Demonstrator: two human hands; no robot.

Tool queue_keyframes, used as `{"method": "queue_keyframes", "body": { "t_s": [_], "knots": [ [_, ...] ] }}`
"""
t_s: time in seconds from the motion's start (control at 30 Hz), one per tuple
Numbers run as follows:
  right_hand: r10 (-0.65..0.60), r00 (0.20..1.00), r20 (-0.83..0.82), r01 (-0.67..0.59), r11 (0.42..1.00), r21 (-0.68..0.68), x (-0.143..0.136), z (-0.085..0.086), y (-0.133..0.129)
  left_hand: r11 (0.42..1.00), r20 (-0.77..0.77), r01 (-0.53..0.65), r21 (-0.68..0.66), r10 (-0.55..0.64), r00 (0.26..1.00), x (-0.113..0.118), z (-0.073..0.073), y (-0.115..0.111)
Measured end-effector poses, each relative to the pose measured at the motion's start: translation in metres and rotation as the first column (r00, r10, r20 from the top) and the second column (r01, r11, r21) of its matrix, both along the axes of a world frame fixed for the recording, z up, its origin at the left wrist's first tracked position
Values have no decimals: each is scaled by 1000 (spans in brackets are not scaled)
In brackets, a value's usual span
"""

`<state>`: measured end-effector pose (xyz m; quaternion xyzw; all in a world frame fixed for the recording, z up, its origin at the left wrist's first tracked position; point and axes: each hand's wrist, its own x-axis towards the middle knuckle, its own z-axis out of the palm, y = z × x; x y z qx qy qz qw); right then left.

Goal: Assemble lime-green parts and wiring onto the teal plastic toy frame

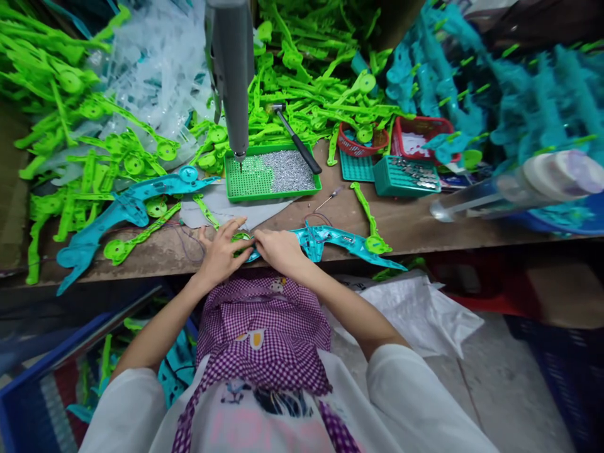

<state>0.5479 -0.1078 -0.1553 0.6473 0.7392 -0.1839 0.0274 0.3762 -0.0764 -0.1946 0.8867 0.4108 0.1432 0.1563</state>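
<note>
A blue bow-shaped plastic shell [330, 236] lies along the table's front edge, open side up, with thin wires at its middle. My right hand [283, 253] is closed over its left part, fingertips pressed together. My left hand [223, 250] pinches the shell's left end, where a round green plastic piece [242, 236] shows between the hands. Fingers hide most of that end. Another green arm piece [367, 220] lies at the shell's right end. Just beyond my left hand is a green strip [206, 210]. A second blue shell [127, 211] rests at the left.
An electric screwdriver [231, 82] hangs above a green tray [231, 192] of small screws, with a hammer [297, 141] across it. A thin screwdriver [329, 197], red baskets [363, 149], a teal basket [406, 182] and a clear bottle [514, 185] stand around. Green parts [302, 94] are heaped behind.
</note>
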Motion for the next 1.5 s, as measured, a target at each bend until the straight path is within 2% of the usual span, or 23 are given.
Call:
{"method": "queue_keyframes", "body": {
  "t_s": [0.2, 0.33, 0.57, 0.8, 0.93, 1.17, 1.5],
  "knots": [
    [-45, 995, -86, 51, 996, 67, 27, -5, 1, 998, -68, 54, -34, -57, 996, 3, 1, 4],
    [-116, 991, -73, 125, 983, 135, 46, -8, -1, 994, -99, 86, -64, -93, 991, 6, 5, 5],
    [-209, 976, -52, 214, 969, 126, 43, -18, -8, 995, -82, 76, -69, -82, 993, 8, 8, 3],
    [-254, 959, -126, 272, 948, 163, 65, -19, -16, 992, -103, 113, -52, -118, 988, 9, 8, 6],
    [-245, 960, -131, 267, 946, 183, 70, -23, -17, 993, -113, 105, -55, -110, 988, 9, 9, 6],
    [-108, 991, -77, 129, 927, 351, 71, -35, -17, 992, -119, 87, -90, -97, 988, 10, 9, 6],
    [-221, 975, 5, 205, 912, 355, 59, -34, -15, 991, -104, 37, -130, -50, 993, 12, 8, 3]
  ]
}}
